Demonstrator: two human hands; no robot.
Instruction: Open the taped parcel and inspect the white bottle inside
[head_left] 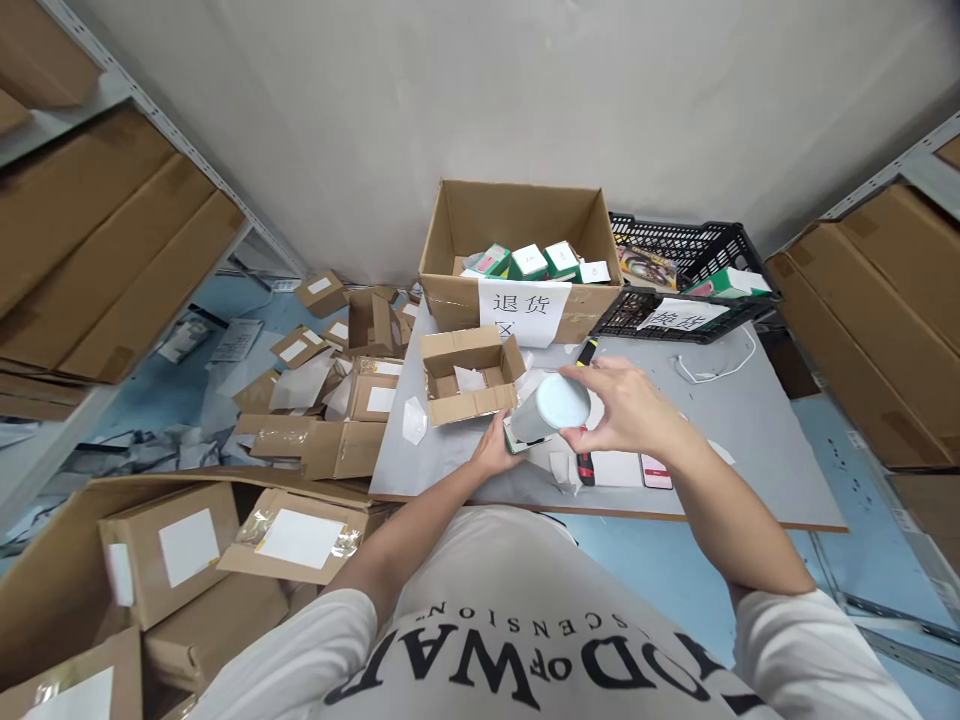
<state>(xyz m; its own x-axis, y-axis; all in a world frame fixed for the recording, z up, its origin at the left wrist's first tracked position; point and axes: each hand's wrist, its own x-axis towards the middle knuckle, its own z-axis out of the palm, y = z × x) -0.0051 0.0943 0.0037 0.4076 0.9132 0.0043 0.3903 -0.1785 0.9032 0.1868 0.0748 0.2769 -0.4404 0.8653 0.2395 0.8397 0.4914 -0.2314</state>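
Note:
My right hand (626,405) is closed around the top of a pale cylindrical container (562,402) with a light blue round end, thumb and fingers on opposite sides. The cylinder is tilted over the table. At its lower end is a small green-and-white box (513,442), which my left hand (493,448) grips from the left. Whether the cylinder's bottom sits inside that box is hidden. Just behind my left hand lies a small opened cardboard box (466,408) with white paper inside.
Behind stand a large carton (450,294) of green boxes and a black crate (731,245). On the grey table (757,440) lie a yellow-black cutter (586,352), a red-black tool (585,470), a phone (656,472) and a white cable (701,378). Cartons (371,390) crowd the left.

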